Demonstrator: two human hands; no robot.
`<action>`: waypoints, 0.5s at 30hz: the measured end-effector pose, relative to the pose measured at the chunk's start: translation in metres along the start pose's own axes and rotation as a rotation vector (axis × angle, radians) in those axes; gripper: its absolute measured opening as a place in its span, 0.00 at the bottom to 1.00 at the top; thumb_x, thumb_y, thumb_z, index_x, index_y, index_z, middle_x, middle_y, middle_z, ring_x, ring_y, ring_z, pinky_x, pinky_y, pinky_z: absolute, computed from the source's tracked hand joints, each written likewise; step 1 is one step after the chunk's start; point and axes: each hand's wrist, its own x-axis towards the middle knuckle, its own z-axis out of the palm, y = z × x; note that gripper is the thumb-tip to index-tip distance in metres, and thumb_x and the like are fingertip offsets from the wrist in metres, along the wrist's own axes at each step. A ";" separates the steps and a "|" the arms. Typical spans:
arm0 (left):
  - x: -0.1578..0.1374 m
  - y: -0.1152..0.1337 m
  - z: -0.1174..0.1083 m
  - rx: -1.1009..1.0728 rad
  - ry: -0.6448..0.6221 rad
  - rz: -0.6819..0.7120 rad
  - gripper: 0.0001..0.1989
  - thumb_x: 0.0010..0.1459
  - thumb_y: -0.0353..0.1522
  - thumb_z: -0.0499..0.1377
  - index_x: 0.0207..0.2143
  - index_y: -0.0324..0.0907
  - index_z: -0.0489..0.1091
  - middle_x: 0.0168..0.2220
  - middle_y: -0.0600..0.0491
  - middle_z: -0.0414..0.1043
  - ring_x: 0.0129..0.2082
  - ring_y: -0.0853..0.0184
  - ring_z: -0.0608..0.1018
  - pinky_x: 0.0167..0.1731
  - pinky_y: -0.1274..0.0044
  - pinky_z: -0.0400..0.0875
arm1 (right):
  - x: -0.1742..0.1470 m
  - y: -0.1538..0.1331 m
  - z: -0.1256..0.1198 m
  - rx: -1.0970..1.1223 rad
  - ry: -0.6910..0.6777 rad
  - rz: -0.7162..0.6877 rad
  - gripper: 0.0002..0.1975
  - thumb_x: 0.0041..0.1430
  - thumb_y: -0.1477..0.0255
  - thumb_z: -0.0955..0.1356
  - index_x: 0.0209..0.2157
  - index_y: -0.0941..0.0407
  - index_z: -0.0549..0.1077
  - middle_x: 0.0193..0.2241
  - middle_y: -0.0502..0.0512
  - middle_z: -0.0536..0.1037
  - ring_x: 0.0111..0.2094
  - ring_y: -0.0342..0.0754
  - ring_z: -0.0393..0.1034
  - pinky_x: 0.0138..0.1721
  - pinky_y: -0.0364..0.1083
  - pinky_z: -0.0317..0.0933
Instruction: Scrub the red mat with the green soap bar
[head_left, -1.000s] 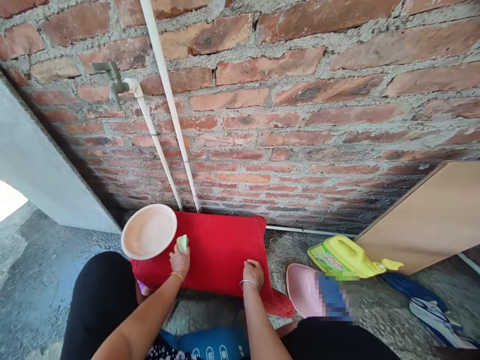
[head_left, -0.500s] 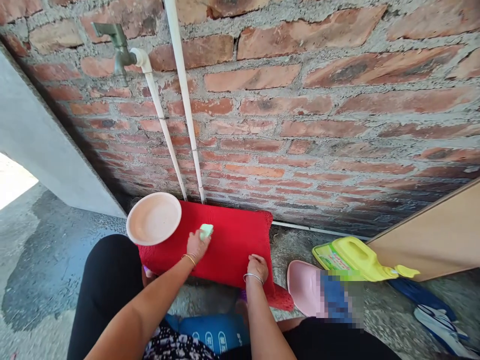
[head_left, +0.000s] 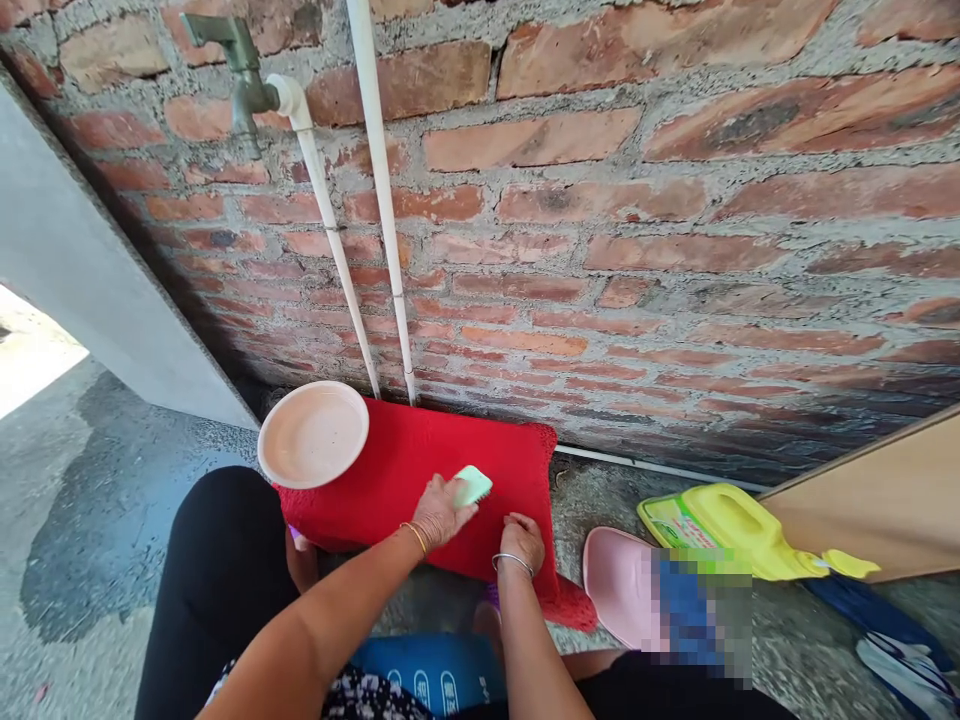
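Note:
A red cloth [head_left: 420, 455] with a textured border lies spread over a low surface, its right corner hanging down. My left hand [head_left: 442, 508] is closed around a pale green scrub brush [head_left: 473, 486], whose bristles face the cloth right of its middle. My right hand [head_left: 523, 540] rests at the cloth's near right edge, its fingers curled on the fabric. On the cloth's left end stands a pale pink basin [head_left: 313, 435]; what lies inside it, if anything, is hard to make out.
A tap [head_left: 244, 90] and white pipes [head_left: 386, 200] run along the brick wall. To the right are a pink plastic scoop or basin [head_left: 619, 585], a yellow detergent jug [head_left: 735, 525] and shoes [head_left: 904, 670]. Wet concrete [head_left: 90, 540] shows at left.
My left hand has moved the brush rightward and slightly nearer across the cloth, closer to my right hand. My right hand keeps its place at the cloth's edge. The view has shifted slightly.

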 end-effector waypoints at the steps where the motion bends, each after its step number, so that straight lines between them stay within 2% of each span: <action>1: 0.003 -0.007 -0.013 0.010 0.073 -0.082 0.26 0.58 0.47 0.52 0.56 0.49 0.61 0.51 0.46 0.63 0.48 0.58 0.70 0.48 0.70 0.64 | 0.000 0.000 0.001 -0.002 -0.004 -0.002 0.12 0.49 0.67 0.64 0.34 0.53 0.75 0.37 0.54 0.80 0.33 0.50 0.72 0.30 0.45 0.61; 2: 0.007 -0.015 -0.028 0.007 0.203 -0.259 0.24 0.57 0.46 0.53 0.54 0.49 0.63 0.49 0.47 0.64 0.46 0.59 0.71 0.48 0.71 0.64 | 0.000 0.000 0.001 -0.004 -0.008 -0.001 0.12 0.48 0.67 0.64 0.34 0.53 0.75 0.37 0.53 0.80 0.34 0.50 0.72 0.30 0.44 0.60; 3: 0.011 -0.021 -0.042 0.014 0.280 -0.372 0.25 0.59 0.45 0.51 0.55 0.46 0.62 0.49 0.45 0.64 0.46 0.58 0.71 0.47 0.70 0.64 | -0.001 0.000 0.001 -0.006 -0.010 0.002 0.12 0.48 0.67 0.64 0.34 0.53 0.75 0.37 0.53 0.80 0.34 0.50 0.72 0.30 0.44 0.60; 5: 0.019 -0.029 -0.065 0.008 0.365 -0.526 0.27 0.63 0.44 0.45 0.59 0.37 0.55 0.49 0.39 0.63 0.46 0.55 0.71 0.45 0.66 0.65 | -0.002 -0.002 0.000 -0.010 -0.010 0.008 0.12 0.48 0.67 0.64 0.34 0.52 0.76 0.37 0.53 0.80 0.35 0.50 0.72 0.30 0.44 0.60; 7: 0.027 -0.026 -0.070 -0.008 0.390 -0.610 0.29 0.64 0.42 0.39 0.61 0.31 0.49 0.50 0.33 0.62 0.47 0.53 0.71 0.42 0.65 0.66 | -0.004 -0.005 -0.002 -0.016 -0.008 0.016 0.12 0.49 0.67 0.64 0.35 0.52 0.76 0.37 0.54 0.79 0.35 0.51 0.72 0.30 0.45 0.60; 9: 0.031 -0.013 -0.058 -0.026 0.382 -0.627 0.29 0.64 0.42 0.41 0.60 0.32 0.51 0.50 0.34 0.63 0.46 0.54 0.72 0.42 0.66 0.66 | -0.006 -0.007 -0.003 -0.034 -0.010 0.031 0.12 0.49 0.67 0.64 0.35 0.52 0.76 0.38 0.55 0.79 0.34 0.52 0.72 0.30 0.46 0.59; 11: 0.031 0.004 -0.033 -0.044 0.303 -0.508 0.25 0.60 0.43 0.49 0.56 0.40 0.60 0.49 0.42 0.66 0.44 0.59 0.73 0.44 0.69 0.67 | -0.007 -0.009 -0.004 -0.053 -0.013 0.040 0.12 0.49 0.66 0.64 0.34 0.51 0.77 0.38 0.56 0.79 0.32 0.52 0.72 0.30 0.46 0.59; 13: 0.030 0.019 -0.007 -0.036 0.030 -0.041 0.24 0.57 0.44 0.54 0.53 0.44 0.65 0.49 0.46 0.67 0.46 0.61 0.72 0.47 0.69 0.66 | -0.008 -0.010 -0.005 -0.071 -0.006 0.043 0.12 0.49 0.66 0.65 0.34 0.51 0.77 0.37 0.56 0.79 0.31 0.51 0.71 0.30 0.47 0.58; 15: 0.029 0.026 0.008 -0.070 -0.070 0.161 0.23 0.52 0.45 0.59 0.50 0.50 0.68 0.47 0.52 0.69 0.47 0.63 0.71 0.50 0.72 0.65 | -0.009 -0.011 -0.005 -0.085 0.003 0.040 0.11 0.49 0.66 0.65 0.34 0.51 0.77 0.37 0.56 0.79 0.31 0.51 0.71 0.29 0.46 0.58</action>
